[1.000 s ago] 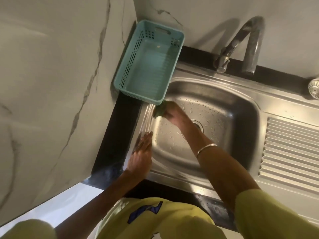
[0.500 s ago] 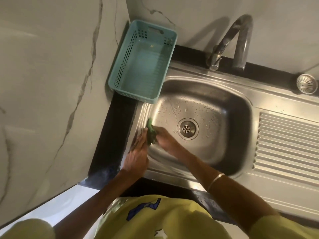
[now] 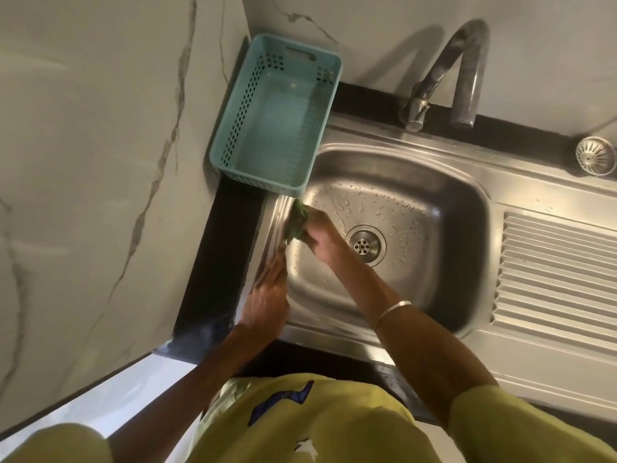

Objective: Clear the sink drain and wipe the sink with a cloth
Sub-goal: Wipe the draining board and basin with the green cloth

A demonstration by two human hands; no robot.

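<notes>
A steel sink [image 3: 460,202] with water drops on its floor has an open round drain [image 3: 364,244] at its middle. My right hand [image 3: 325,237] grips a green cloth [image 3: 298,219] and holds it against the sink's left wall, just below the basket. My left hand [image 3: 267,295] rests flat, fingers straight, on the sink's left rim. A metal drain strainer [image 3: 595,156] lies on the rim at the far right, apart from the drain.
A teal plastic basket [image 3: 277,115] stands at the sink's back left corner, overhanging the bowl. A curved tap [image 3: 447,75] rises behind the sink. A ribbed draining board [image 3: 554,275] lies to the right. Marble wall closes the left side.
My right hand with the cloth slid down the left wall toward my left hand, then back up toward the basket. My left hand stayed on the rim.
</notes>
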